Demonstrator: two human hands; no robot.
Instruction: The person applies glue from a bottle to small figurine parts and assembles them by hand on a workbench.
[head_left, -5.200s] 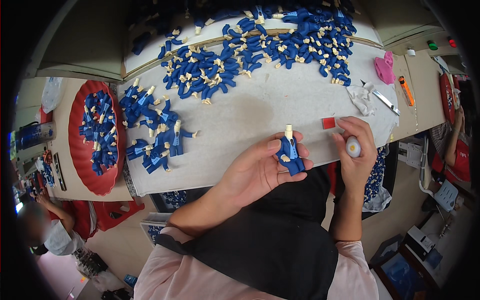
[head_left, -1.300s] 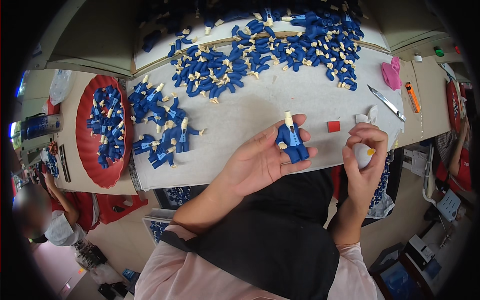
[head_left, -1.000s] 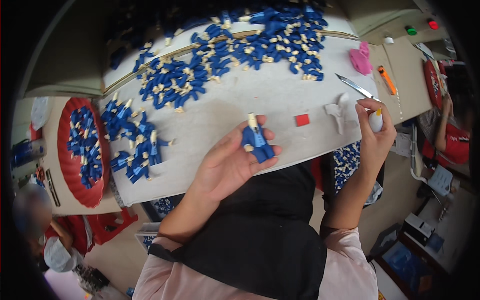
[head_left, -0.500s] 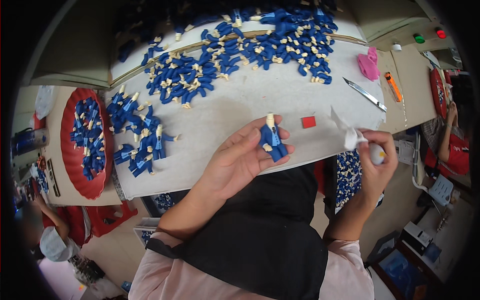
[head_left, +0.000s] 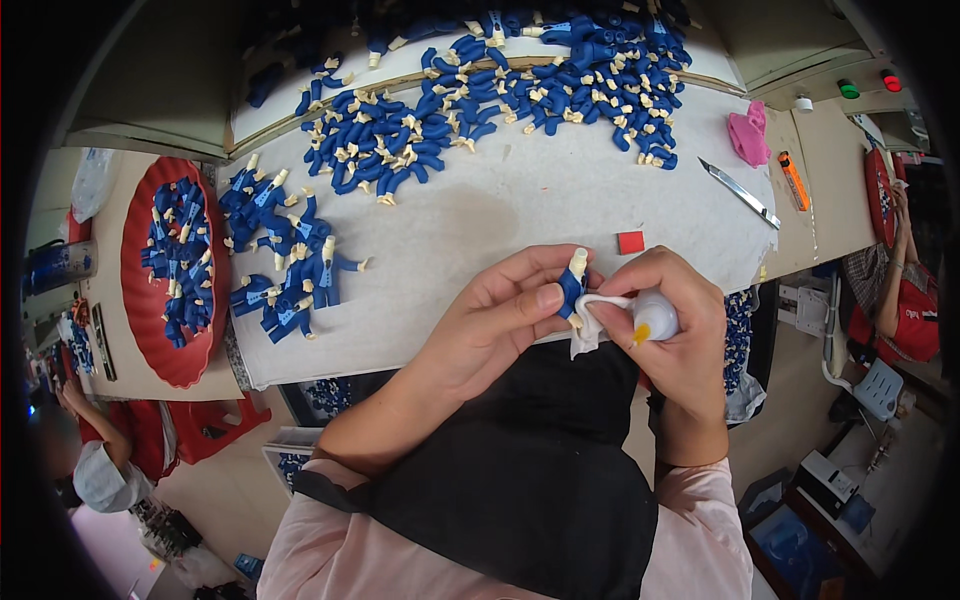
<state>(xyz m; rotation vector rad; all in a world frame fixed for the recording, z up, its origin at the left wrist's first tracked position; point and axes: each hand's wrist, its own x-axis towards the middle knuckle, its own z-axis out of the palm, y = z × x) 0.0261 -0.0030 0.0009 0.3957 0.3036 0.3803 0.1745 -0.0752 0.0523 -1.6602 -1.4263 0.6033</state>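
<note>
Between thumb and fingers, my left hand grips a small headless figurine in a blue suit, with its cream neck pointing up. My right hand is closed around a small white squeeze bottle with a yellow tip. The same hand pinches a white cloth, which lies against the figurine's side and hangs below it. Part of the figurine is hidden behind my left thumb and the cloth. Just beyond my right hand, a red square lies on the white table sheet.
Blue figurine arms are heaped at the back. Several assembled figurines lie at the left, beside a red scalloped tray of more. A metal-handled knife, an orange cutter and a pink cloth lie at the right. Co-workers sit on both sides.
My right hand has come in from the right with the bottle and cloth, and the cloth now meets the figurine. The left hand has turned the figurine and closed further around it.
</note>
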